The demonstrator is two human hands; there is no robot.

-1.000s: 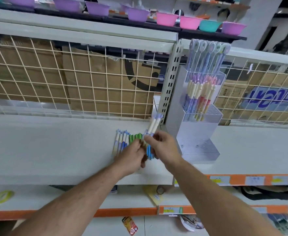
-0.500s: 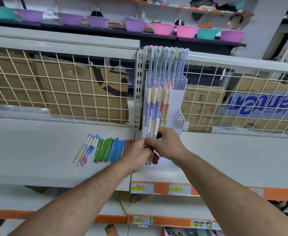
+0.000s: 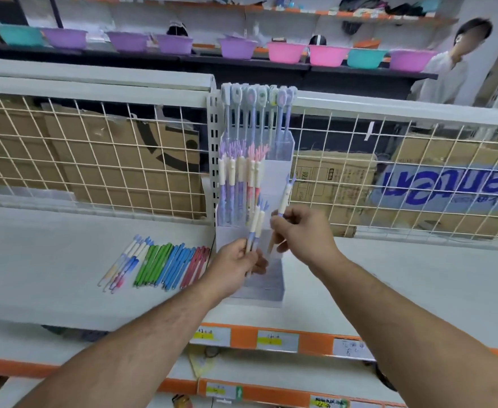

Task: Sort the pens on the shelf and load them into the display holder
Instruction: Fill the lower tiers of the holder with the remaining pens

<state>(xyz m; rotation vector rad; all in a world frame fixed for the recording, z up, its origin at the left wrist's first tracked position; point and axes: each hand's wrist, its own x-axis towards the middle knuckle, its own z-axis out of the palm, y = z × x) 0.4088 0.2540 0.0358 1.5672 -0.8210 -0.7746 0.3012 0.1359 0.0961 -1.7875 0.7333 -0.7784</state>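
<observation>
A clear tiered display holder (image 3: 281,178) stands on the white shelf (image 3: 65,275), with tall pens in its top tier and white-capped pens in the middle tier. My left hand (image 3: 236,266) grips two white-and-blue pens (image 3: 256,225) in front of the holder. My right hand (image 3: 303,234) pinches a single white-and-blue pen (image 3: 285,198), tilted up beside the holder's right side. A sorted row of pens (image 3: 156,265) lies on the shelf to the left: white-blue, green, blue, then pink.
A wire grid back (image 3: 94,160) with cardboard boxes (image 3: 339,184) behind it closes the shelf. Coloured bowls (image 3: 286,53) line a higher shelf. A person (image 3: 447,69) stands at the far right. Orange price strips (image 3: 271,340) run along the shelf edge.
My right hand has drawn one pen out of the bundle and lifted it to the right of the holder. My left hand keeps the other two. The view has shifted so the holder sits mid-frame.
</observation>
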